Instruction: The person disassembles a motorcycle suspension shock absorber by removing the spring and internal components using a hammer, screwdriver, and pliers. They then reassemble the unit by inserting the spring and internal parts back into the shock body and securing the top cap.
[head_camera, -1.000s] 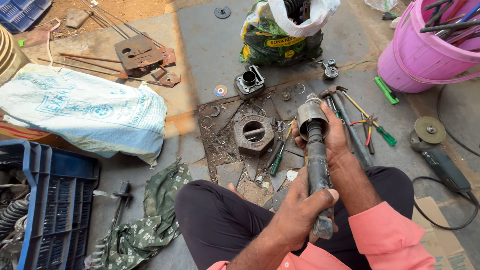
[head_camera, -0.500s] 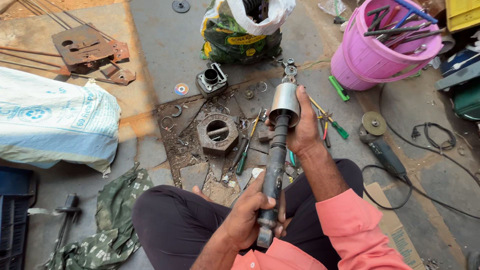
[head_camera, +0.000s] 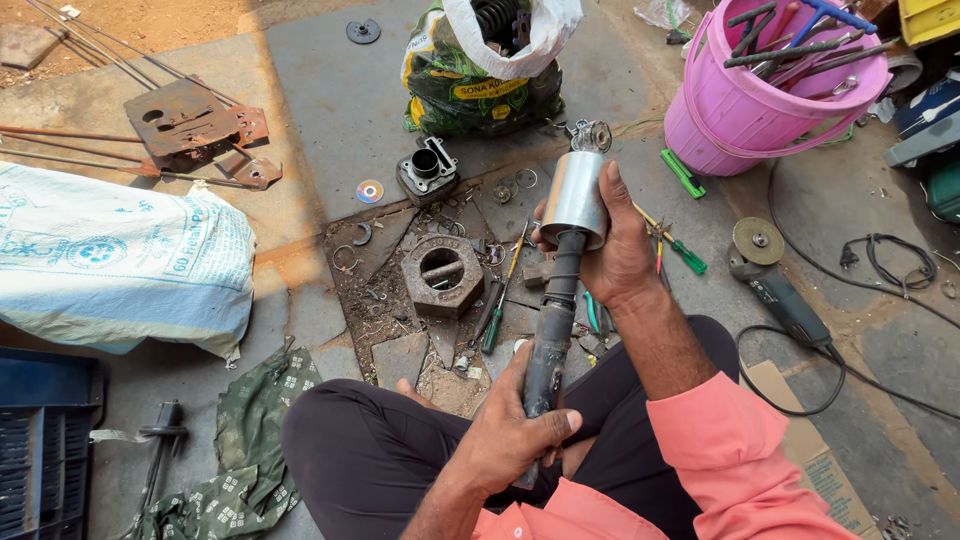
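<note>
Gripping a long dark shaft with both hands, the seated person holds it lengthwise over the lap, tipped away from the body; left hand closed full around the lower end, right hand wrapped about the bright metal cylinder at the far end, thumb lying up its side. Against half a second ago the grip is the same at both ends, but the right hand now sits higher on the cylinder and the open top has turned out of sight, so only the polished wall shows; reads as the piece being tilted or turned for a look at the joint, not set down. The shaft hangs clear of the ground, above the patch of broken paving where a heavy hexagonal block lies with loose rings and screwdrivers around it. Containers: pink bucket at upper right, crammed with long-handled tools standing on end; a green and yellow sack behind the cylinder, lined with a white bag, a coil spring showing in its mouth; blue crate at lower left, contents not readable from here. Angle grinder on the slab to the right, cord trailing off; pale woven sack lying flat at left
</note>
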